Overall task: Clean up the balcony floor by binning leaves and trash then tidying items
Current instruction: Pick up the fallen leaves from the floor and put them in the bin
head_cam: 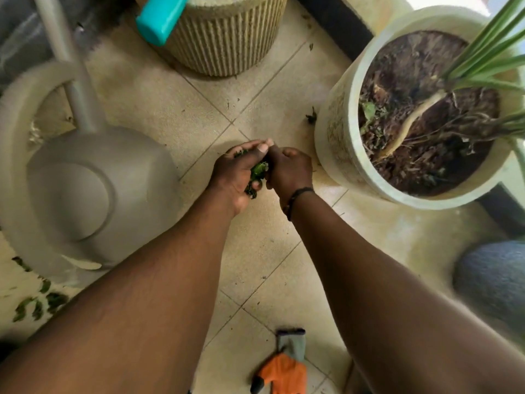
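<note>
Cupping a bunch of green leaves (257, 173) in left hand (237, 177), fingers curled as a bowl so nothing falls; right hand (288, 172) closed against it, pressing leaves in. More leaves on floor (255, 251), far left.

1. The floor tiles (159, 100) look like matt beige ceramic with a faint grainy texture.
2. The watering can (85, 194) looks like smooth, matt grey plastic.
3. The ribbed pot (227, 44) has a rough, sandy, grooved wall.
4. The teal container (160, 18) looks like smooth plastic with a slight sheen.
5. The large planter (338, 132) has a pale, matt, stone-like surface, mottled with stains.
6. The glove (284, 371) is knitted grey cloth with an orange coating.
7. The leaves (257, 173) are green and crumpled.
</note>
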